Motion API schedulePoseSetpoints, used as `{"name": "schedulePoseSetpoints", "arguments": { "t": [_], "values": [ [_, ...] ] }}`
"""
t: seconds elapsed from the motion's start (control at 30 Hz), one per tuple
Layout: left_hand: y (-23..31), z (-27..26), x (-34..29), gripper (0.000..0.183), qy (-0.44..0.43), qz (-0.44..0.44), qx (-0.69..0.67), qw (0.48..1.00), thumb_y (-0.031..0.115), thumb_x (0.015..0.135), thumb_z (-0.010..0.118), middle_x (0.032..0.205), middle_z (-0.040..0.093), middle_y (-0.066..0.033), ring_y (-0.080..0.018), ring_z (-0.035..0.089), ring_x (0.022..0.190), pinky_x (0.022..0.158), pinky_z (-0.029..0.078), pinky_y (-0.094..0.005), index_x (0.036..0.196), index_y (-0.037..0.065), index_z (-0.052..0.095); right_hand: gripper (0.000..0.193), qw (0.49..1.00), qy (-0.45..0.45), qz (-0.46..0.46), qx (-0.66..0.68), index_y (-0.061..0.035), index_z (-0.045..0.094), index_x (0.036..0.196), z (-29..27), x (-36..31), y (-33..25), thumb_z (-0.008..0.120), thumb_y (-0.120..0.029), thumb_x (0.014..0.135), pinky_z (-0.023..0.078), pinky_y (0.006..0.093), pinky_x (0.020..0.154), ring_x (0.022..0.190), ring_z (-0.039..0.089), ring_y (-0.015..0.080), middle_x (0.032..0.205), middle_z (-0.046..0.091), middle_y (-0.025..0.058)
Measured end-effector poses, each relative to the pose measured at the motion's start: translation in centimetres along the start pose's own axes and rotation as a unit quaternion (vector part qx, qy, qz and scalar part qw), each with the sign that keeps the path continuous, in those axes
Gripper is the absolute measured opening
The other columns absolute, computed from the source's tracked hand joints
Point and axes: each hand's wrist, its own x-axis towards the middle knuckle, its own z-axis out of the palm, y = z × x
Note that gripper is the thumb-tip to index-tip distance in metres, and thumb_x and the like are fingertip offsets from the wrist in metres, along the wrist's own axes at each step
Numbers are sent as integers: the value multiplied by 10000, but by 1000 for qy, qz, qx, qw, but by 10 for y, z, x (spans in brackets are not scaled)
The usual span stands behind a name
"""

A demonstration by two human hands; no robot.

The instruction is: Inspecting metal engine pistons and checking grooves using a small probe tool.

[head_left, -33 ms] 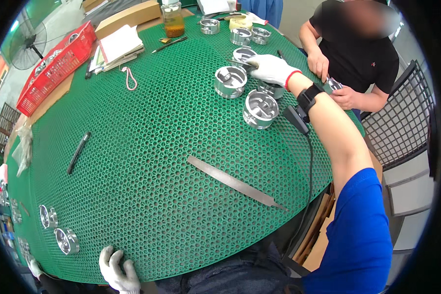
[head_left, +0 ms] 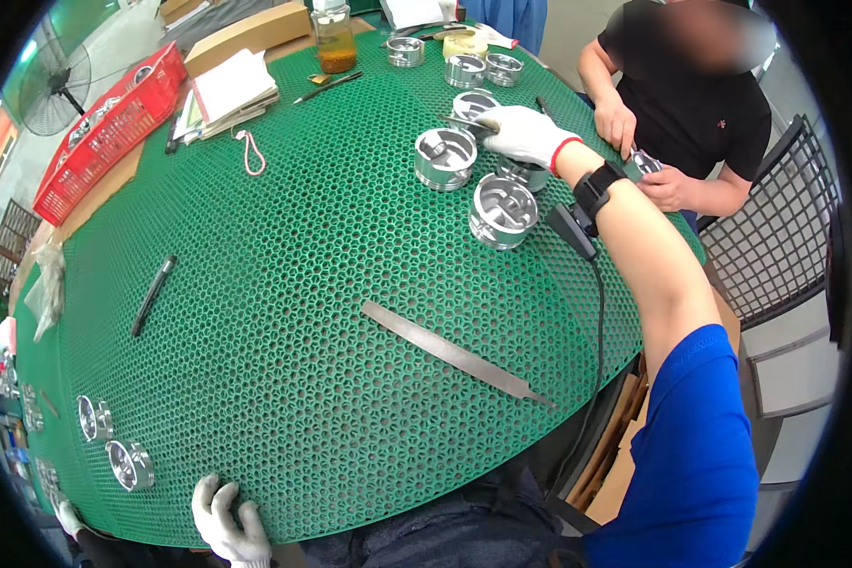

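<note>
My right hand (head_left: 525, 135), in a white glove with a red cuff, reaches over a group of silver metal pistons on the green mat. Its fingers are closed, and a thin dark tool (head_left: 459, 121) sticks out to the left of the fingertips, over a piston (head_left: 473, 104). Just left of the hand stands another piston (head_left: 446, 159). A nearer one (head_left: 504, 212) shows its hollow inside, and one below the hand (head_left: 523, 173) is partly covered. My left hand (head_left: 229, 523), also gloved, rests at the table's near edge, fingers apart and holding nothing.
A flat metal file (head_left: 450, 353) lies in front of me, a black pen-like tool (head_left: 153, 295) to the left. Two pistons (head_left: 130, 466) lie near left. A red crate (head_left: 114, 128) and a jar (head_left: 335, 43) stand far off. A co-worker's hand (head_left: 667, 189) holds a metal part.
</note>
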Motion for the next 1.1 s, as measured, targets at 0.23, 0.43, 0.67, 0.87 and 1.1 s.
{"name": "schedulePoseSetpoints", "arguments": {
  "t": [0.23,0.43,0.67,0.87,1.1],
  "values": [
    [0,7,-6,336,9,-61,-19,998,50,756,629,1284,599,-258,-433,600,1160,1000,497,-502,1090,20,652,475,984,-19,16,175,-91,624,1328,-18,-29,-12,639,-281,893,536,369,841,966,695,252,1104,719,167],
    [0,8,2,328,12,-36,8,999,62,765,628,1284,601,-257,-431,600,1169,994,503,-498,1089,16,650,909,976,-46,-38,210,-195,388,1569,-24,-49,-26,754,-310,746,530,356,953,1141,664,261,1319,657,156],
    [-3,10,-4,317,9,-43,-20,999,71,773,625,1280,603,-255,-430,601,1168,994,503,-497,1084,15,651,808,985,-166,8,45,-141,521,1463,-31,-42,-55,760,-269,702,511,397,991,1161,641,334,1313,648,181],
    [6,3,-10,309,34,-54,-37,997,50,760,675,1252,627,-217,-414,602,1162,1002,492,-483,1068,26,666,408,997,-65,-22,26,-82,677,1141,-16,-58,-62,683,-288,789,531,430,855,989,677,364,1032,703,202],
    [15,-5,2,305,53,-36,-38,997,93,746,732,1197,658,-160,-389,609,1146,1002,484,-474,1048,69,692,372,994,-25,-106,-11,-137,702,1178,-33,-83,-162,667,-262,829,548,443,857,989,686,355,1036,715,174]
  ]
}}
